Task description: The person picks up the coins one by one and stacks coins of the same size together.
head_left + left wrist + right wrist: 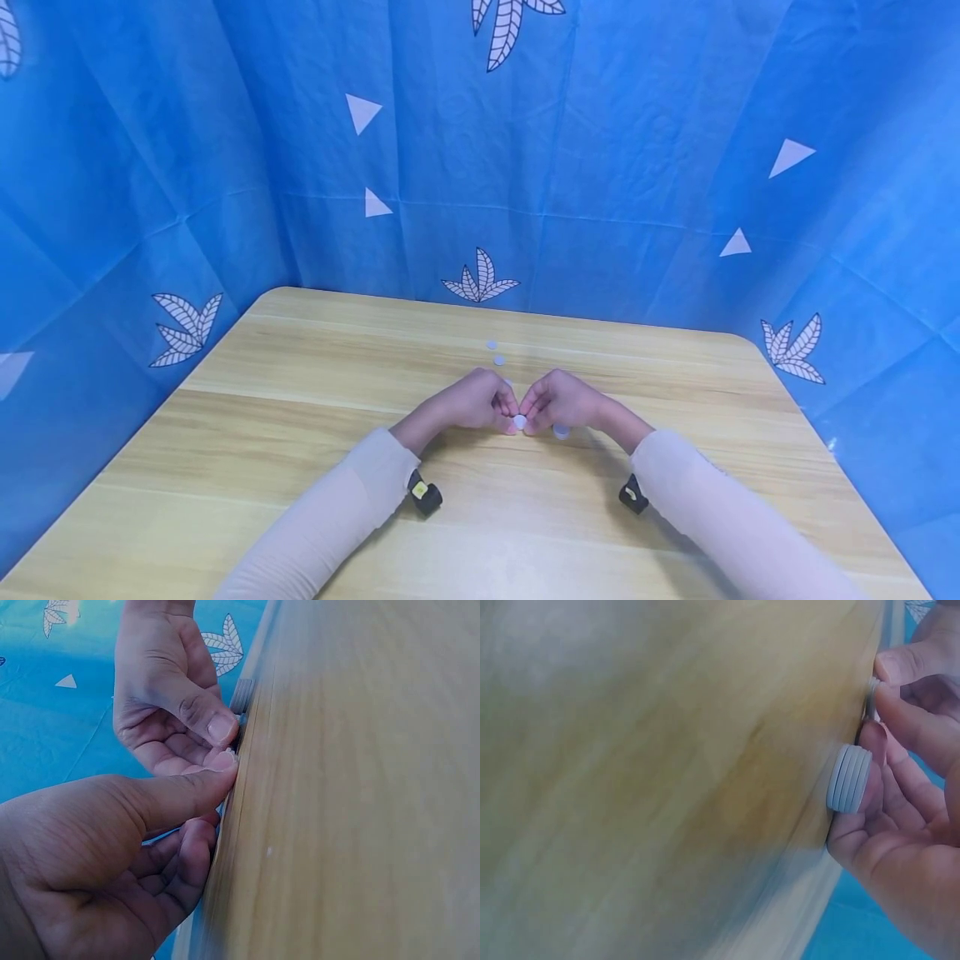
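A small white disc point(520, 422) lies low over the wooden table, between the fingertips of both hands. My left hand point(480, 402) pinches its left side with thumb and curled fingers. From the opposite side my right hand point(564, 400) pinches it too, the two hands' fingertips nearly meeting. Just beside the right hand stands a short stack of several white discs point(848, 780), its ridged side showing in the right wrist view. In the left wrist view the fingers mostly hide the held disc.
Two more white discs, a farther one point(491, 344) and a nearer one point(498, 360), lie apart beyond the hands. Another disc point(508, 383) shows partly behind the left hand. The wooden table point(300, 417) meets a blue patterned curtain point(637, 125) at its back and sides.
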Motion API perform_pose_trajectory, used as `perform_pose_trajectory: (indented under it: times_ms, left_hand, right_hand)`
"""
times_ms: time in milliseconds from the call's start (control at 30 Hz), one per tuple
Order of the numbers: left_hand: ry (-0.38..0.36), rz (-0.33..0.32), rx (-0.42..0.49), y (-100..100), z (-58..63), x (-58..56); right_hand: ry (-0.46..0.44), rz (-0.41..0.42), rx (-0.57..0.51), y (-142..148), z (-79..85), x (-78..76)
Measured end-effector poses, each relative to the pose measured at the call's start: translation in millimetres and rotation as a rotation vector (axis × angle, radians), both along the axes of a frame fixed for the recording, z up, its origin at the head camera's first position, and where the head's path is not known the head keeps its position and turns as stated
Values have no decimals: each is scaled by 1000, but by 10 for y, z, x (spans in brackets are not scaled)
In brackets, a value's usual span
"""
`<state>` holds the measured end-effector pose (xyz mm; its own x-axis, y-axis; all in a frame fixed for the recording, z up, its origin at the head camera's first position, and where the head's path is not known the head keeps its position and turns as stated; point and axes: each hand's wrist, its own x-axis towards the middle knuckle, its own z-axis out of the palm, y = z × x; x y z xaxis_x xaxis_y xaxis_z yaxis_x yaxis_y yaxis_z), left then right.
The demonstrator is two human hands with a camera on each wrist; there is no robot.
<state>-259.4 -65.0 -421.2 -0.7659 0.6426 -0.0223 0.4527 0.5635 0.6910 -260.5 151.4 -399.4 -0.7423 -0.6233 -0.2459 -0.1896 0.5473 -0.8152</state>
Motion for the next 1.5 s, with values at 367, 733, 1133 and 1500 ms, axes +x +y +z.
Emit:
perform_pose_trajectory:
  times_ms: [367, 733, 1133, 1500]
  left_hand:
    - [16, 10, -22, 21, 15, 4]
    - [0, 38, -39, 26, 55, 26]
    - [-7, 40, -47, 19, 115, 36]
    - [11, 35, -52, 27, 116, 42]
  right_hand:
    - [63, 9, -13, 24, -26, 53]
    - [140, 13, -6, 12, -41, 85]
    - [186, -11, 25, -45, -16, 99]
    - [209, -7, 36, -68, -2, 112]
